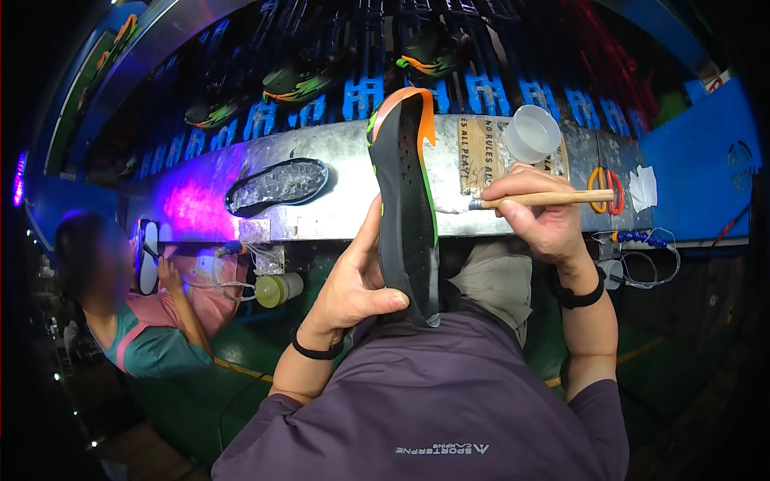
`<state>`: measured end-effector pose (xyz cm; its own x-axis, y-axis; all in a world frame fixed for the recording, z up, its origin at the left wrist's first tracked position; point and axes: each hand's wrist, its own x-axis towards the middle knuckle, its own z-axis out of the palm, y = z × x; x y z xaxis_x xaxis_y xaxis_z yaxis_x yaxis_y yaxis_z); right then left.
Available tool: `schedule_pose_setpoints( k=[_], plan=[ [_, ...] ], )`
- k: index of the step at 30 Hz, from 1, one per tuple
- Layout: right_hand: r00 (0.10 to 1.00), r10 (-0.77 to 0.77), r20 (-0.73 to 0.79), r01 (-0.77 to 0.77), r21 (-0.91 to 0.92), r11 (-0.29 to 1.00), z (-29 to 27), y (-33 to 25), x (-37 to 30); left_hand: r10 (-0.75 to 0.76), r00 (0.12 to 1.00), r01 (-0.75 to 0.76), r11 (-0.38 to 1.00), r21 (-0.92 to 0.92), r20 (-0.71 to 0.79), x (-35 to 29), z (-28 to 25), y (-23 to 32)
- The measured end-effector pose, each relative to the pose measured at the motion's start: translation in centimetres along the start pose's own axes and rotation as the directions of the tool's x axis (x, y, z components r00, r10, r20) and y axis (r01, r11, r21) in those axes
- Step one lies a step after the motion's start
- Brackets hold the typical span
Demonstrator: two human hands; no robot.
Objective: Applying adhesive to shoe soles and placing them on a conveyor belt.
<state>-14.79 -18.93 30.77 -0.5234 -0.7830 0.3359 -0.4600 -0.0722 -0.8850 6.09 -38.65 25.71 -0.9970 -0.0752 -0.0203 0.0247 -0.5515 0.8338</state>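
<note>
My left hand [353,280] grips a long black shoe sole [393,192] near its lower end, thumb across its face and fingers behind. The sole stands on edge in the view, with an orange flared end at the top and a green rim along its right side. In my right hand [541,212] is a brush with a wooden handle [565,197], held between thumb and fingers. Its tip points left, toward the sole but apart from it, over the bench's front edge. Just beyond that hand stands a translucent white cup [532,135] on a piece of printed cardboard [475,152].
An insole-shaped dark tray [277,187] lies on the metal bench [345,148]. Orange-and-red-handled scissors [607,191] and a crumpled white paper [643,188] are at the right. Blue clamps [362,98] and shoe parts line the back. A co-worker [160,321] sits at the left.
</note>
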Motion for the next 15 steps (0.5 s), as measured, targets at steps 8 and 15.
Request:
schedule_pose_setpoints(
  k=[8,15],
  plan=[
    [0.996,-0.054,0.069,0.056,-0.029,0.998,0.9,1.0,-0.2,-0.02,0.999,0.018,0.998,-0.058,-0.039,-0.4,0.0,0.1],
    [0.839,0.075,-0.539,0.003,0.142,0.99,0.2,4.5,-3.3,0.034,0.994,0.034,0.802,-0.596,0.103,-0.9,-3.0,0.1]
  ],
)
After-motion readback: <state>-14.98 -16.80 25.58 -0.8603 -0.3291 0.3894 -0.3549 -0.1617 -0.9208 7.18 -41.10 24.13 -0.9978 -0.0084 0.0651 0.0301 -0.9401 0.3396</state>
